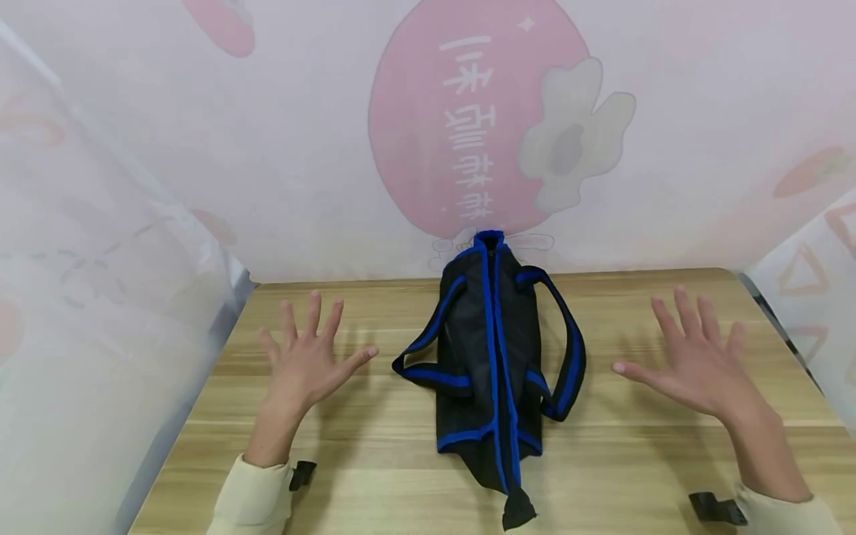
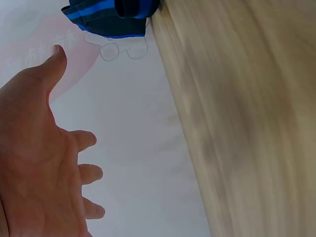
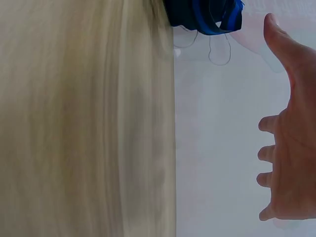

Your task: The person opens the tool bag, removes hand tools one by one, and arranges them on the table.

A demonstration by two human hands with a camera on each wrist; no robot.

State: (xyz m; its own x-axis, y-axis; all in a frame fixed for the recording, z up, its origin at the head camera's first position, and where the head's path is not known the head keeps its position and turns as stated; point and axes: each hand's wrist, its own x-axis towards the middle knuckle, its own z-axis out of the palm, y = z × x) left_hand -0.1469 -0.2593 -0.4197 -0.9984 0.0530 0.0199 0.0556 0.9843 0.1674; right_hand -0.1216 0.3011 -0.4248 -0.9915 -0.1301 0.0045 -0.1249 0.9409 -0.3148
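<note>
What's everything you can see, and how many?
Table: 1, light brown, in the middle
Bag: 1, black with blue trim, on the table
Handles: 2, black and blue, bag's sides
Sheeting: count unclear, white, behind and beside the table
Circle print: 1, pink, back sheeting
Flower print: 1, greyish, overlapping the circle
Other prints: several, mostly pink or orange, on sheeting
Sleeves: 2, cream, near the bottom
Attachments: 2, black, beside the sleeves
Left hand: 1, bare, above the table's left
Right hand: 1, bare, above the table's right
</note>
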